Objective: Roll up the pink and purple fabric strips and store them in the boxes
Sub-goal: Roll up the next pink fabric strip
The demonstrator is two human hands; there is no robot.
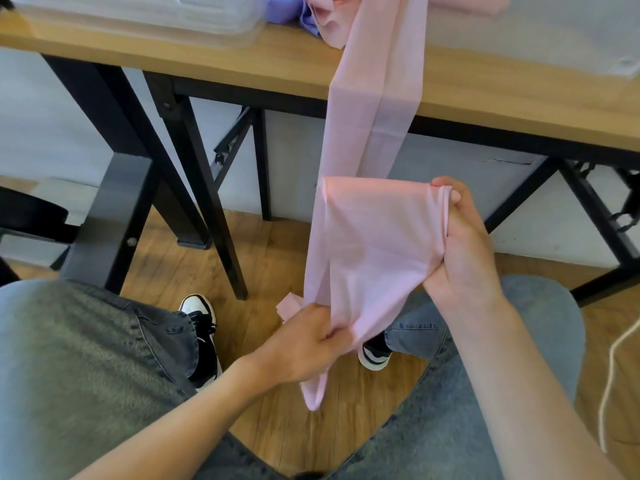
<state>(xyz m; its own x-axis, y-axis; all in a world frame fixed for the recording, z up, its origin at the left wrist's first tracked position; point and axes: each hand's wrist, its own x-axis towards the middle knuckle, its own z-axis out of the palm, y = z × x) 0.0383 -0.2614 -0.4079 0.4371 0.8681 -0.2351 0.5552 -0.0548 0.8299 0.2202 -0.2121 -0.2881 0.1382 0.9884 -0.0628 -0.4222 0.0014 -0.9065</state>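
Observation:
A long pink fabric strip [374, 237] hangs off the front edge of the wooden table [242, 64] down between my knees. My right hand [464, 244] grips a folded edge of it at the right, fingers curled round several layers. My left hand [308, 337] pinches the bunched lower corner, and a short tail dangles below. More pink fabric [329, 19] and a purple strip [294, 12] lie heaped at the back of the table. A clear plastic box [138, 19] stands at the table's top left.
Black table legs [194, 188] and braces cross the wooden floor ahead. A black stool [31, 216] stands at the left. My jeans-clad knees and black-and-white shoes [204, 327] are below. A white cord [613, 368] hangs at the right edge.

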